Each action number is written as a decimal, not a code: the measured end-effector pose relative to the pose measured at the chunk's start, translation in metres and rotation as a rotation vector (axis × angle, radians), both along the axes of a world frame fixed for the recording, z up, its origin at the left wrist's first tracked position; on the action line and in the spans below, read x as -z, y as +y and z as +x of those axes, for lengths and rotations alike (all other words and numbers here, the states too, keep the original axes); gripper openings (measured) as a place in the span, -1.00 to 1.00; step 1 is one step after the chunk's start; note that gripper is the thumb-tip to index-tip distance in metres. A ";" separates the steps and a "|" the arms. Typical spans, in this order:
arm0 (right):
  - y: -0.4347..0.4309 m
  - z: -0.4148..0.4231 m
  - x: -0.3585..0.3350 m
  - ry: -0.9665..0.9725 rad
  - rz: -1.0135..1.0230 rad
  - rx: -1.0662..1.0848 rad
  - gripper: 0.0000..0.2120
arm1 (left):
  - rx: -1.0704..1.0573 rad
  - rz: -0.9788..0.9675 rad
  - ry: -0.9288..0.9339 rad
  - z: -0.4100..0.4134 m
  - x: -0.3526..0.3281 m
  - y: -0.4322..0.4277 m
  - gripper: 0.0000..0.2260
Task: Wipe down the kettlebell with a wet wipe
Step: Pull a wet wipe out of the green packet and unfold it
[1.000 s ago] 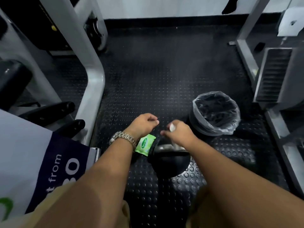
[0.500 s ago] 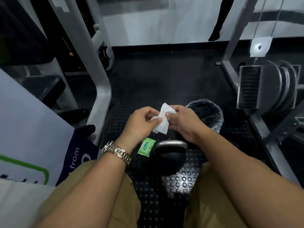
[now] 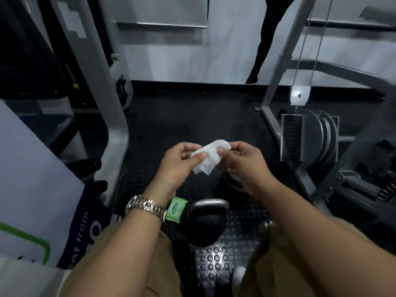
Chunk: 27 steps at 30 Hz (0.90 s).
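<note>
We note a black studded rubber floor (image 3: pixel 225 260) with a pale grey steel machine upright (image 3: pixel 111 133) standing on its left side. Between the person's knees a round black kettlebell with a grey metal handle (image 3: pixel 205 228) stands upright on that floor, with neither hand on it. Held above it, the left hand (image 3: pixel 177 166) and right hand (image 3: pixel 242 161) each pinch a crumpled white wet wipe (image 3: pixel 209 156) between thumb and fingers, while we find a small green wipe packet (image 3: pixel 176 209) on the floor just left of the kettlebell.
</note>
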State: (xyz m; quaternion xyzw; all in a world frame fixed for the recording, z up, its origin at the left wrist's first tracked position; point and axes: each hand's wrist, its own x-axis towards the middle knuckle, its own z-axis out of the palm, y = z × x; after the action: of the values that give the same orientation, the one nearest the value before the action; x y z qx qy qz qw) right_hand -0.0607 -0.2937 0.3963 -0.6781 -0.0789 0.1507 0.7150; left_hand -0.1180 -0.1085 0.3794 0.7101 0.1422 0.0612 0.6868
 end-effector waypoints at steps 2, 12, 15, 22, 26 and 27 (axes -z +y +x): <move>-0.003 0.007 -0.005 -0.013 0.011 0.002 -0.84 | 0.015 -0.086 0.016 0.006 -0.003 -0.006 -0.83; -0.001 0.059 0.053 0.104 0.033 0.070 -0.87 | 0.000 -0.272 0.176 0.062 0.008 -0.021 -0.80; 0.014 0.087 0.060 0.114 -0.041 0.049 -0.89 | 0.007 -0.313 0.204 0.080 0.018 -0.019 -0.76; 0.027 0.118 0.065 0.215 0.065 0.108 -0.84 | -0.040 -0.425 0.222 0.111 0.031 -0.007 -0.88; 0.030 0.121 0.061 0.317 0.155 0.091 -0.82 | -0.064 -0.495 0.191 0.114 0.030 -0.001 -0.90; 0.030 0.122 0.059 0.337 0.182 0.088 -0.82 | -0.068 -0.481 0.181 0.113 0.030 -0.001 -0.89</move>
State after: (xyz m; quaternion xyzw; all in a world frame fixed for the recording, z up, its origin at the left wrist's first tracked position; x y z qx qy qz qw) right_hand 0.0609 -0.2639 0.3374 -0.5783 0.0583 0.2232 0.7825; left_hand -0.0050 -0.1091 0.3497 0.5239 0.2372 -0.0151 0.8180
